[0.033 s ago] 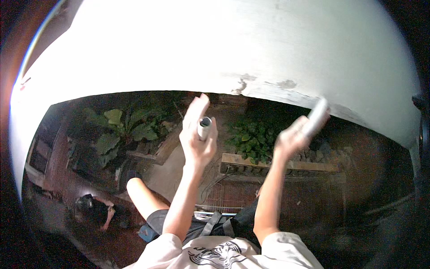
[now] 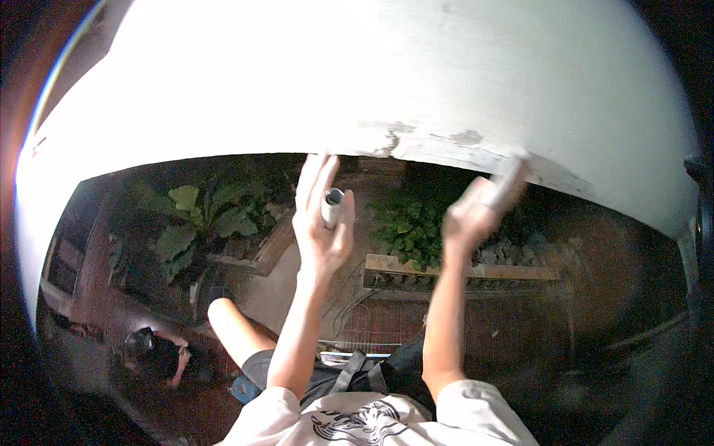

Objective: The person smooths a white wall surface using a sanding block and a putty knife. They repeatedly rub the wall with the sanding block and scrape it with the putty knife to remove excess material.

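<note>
My left hand (image 2: 321,212) is raised just under the lower edge of a white wall (image 2: 372,82), its fingers stretched up and their tips at that edge. Between thumb and palm it holds a short pale tube (image 2: 332,210) with a dark hollow end. To the right, my right hand (image 2: 471,215) is closed on a pale, flat, narrow piece (image 2: 507,184), smeared by motion, so its kind cannot be made out. That piece's upper end reaches the wall's edge, where grey patches of worn or peeled paint (image 2: 468,137) show.
Far below lie leafy plants (image 2: 195,215), a planter with a pale ledge (image 2: 476,270) and a reddish-brown floor (image 2: 387,316). Another person (image 2: 155,353) is down at the lower left. My bare knee (image 2: 229,318) and a grey strap (image 2: 357,369) are beneath my arms.
My right hand and its pale piece have shifted left and slightly down. My left hand has drifted a little left in the picture, still holding the tube; the whole view has moved slightly.
</note>
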{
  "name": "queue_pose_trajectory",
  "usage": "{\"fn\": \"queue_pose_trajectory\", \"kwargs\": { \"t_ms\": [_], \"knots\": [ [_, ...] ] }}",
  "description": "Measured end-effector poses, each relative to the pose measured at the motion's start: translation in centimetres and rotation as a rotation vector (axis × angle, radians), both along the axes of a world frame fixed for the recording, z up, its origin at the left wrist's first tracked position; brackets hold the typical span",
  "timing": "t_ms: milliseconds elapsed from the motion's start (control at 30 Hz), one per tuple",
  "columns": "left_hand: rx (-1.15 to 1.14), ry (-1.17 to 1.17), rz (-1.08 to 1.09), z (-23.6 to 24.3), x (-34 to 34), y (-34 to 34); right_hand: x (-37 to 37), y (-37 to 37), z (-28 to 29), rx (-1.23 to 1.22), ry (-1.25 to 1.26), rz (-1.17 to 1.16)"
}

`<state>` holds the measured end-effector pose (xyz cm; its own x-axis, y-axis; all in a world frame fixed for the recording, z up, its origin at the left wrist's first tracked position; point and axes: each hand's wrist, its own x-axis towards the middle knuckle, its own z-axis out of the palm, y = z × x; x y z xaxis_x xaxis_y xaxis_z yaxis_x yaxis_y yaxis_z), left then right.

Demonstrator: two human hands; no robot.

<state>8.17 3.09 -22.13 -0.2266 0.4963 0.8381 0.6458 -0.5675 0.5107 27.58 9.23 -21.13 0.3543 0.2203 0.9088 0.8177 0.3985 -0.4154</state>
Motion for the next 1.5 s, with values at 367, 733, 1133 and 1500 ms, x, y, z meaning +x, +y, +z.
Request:
{"fn": "queue_pose_trajectory", "kwargs": {
  "t_ms": [367, 733, 1133, 1500],
  "knots": [
    [0.082, 0.335, 0.146, 1.2, -0.1, 5.6, 9.7, 5.6, 2.2, 0.04, 0.214, -0.132],
    [0.131, 0.321, 0.28, -2.1, 0.7, 7.2, 16.0, 6.5, 4.2, 0.065, 0.298, -0.049],
    [0.113, -0.032, 0.275, -0.2, 5.3, 6.1, 20.5, 8.0, 2.7, 0.031, 0.124, 0.017],
    [0.151, 0.12, -0.245, 0.5, 12.0, 3.3, 9.4, 5.7, -0.9, 0.091, -0.81, 0.035]
  ]
}}
